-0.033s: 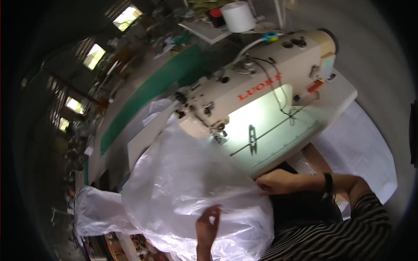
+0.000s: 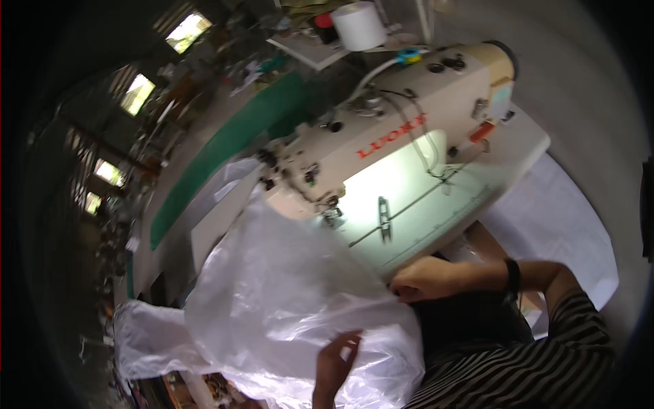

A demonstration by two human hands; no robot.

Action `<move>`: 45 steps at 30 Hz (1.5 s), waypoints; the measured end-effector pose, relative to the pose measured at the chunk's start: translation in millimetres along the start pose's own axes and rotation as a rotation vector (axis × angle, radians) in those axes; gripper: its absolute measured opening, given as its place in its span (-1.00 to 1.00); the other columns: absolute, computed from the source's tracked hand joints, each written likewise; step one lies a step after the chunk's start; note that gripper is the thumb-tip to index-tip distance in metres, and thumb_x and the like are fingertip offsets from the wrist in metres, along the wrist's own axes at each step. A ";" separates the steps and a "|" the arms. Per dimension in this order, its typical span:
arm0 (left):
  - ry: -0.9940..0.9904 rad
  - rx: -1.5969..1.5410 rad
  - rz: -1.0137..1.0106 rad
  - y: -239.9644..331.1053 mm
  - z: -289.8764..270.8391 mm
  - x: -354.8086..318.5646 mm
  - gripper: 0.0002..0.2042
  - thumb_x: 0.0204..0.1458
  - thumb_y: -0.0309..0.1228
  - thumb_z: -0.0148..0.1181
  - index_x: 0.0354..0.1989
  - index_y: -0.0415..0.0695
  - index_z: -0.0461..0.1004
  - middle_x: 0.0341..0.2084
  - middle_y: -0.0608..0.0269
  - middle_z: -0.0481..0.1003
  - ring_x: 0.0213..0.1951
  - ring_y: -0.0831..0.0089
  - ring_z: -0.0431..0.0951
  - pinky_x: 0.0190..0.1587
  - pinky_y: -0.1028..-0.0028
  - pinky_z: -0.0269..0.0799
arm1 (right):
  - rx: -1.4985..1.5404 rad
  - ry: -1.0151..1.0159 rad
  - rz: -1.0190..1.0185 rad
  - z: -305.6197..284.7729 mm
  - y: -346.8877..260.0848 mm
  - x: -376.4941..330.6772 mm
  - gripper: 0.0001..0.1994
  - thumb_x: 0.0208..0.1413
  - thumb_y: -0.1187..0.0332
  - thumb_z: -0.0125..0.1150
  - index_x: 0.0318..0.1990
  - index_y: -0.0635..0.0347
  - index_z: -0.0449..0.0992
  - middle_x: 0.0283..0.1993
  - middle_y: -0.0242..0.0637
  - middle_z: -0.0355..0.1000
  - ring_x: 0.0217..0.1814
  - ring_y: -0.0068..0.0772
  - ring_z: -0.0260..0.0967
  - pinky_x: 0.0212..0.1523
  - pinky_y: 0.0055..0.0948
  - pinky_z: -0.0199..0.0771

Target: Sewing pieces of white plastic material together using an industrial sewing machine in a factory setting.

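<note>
A large sheet of shiny white plastic material [image 2: 272, 273] spreads from the needle end of the sewing machine [image 2: 395, 129] down over my lap. My left hand [image 2: 335, 365] is at the lower part of the sheet, thumb and finger brought together in a pinch on it, with a small gap inside the ring they form. At the sheet's right edge, by the front of the machine bed, my right hand [image 2: 429, 277] is closed on the material; its fingertips are partly hidden. The machine's lamp lights the bed, where thread snips [image 2: 385, 219] lie.
A white thread cone [image 2: 359, 27] stands behind the machine, near a green strip of surface [image 2: 225, 160]. White cloth [image 2: 552, 225] hangs at the right. More white material [image 2: 153, 337] drapes at the left, above a cluttered box [image 2: 218, 388].
My left hand has shifted a little to the right across the sheet. My right hand stays at the sheet's edge. The whole view has slid slightly, moving the machine leftward in the picture.
</note>
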State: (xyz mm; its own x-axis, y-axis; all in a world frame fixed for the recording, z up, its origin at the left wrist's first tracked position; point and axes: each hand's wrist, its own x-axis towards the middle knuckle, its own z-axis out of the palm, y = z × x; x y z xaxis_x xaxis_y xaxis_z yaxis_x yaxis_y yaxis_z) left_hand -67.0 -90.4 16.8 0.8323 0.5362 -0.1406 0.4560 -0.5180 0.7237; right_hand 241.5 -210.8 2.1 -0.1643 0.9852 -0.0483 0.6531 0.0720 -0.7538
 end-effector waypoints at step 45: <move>-0.653 -0.780 -0.218 44.1 148.9 -25.2 -0.68 0.26 -0.44 0.02 0.16 -0.25 0.36 0.03 0.08 0.47 0.07 0.28 0.45 0.15 0.38 0.35 | 0.014 1.440 1.061 -110.6 -7.7 -432.0 -0.52 0.42 0.03 -0.22 -0.55 0.07 0.25 -0.66 -0.53 0.09 -0.64 -0.65 -0.05 -0.59 -0.47 0.02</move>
State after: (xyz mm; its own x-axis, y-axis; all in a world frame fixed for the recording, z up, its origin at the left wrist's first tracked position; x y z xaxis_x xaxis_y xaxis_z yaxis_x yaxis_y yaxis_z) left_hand -20.9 -226.0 -48.4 0.8712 -0.0191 -0.4906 0.4796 0.2467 0.8421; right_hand 389.1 -619.8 101.3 0.9956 -0.0489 0.0796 0.0329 -0.6133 -0.7892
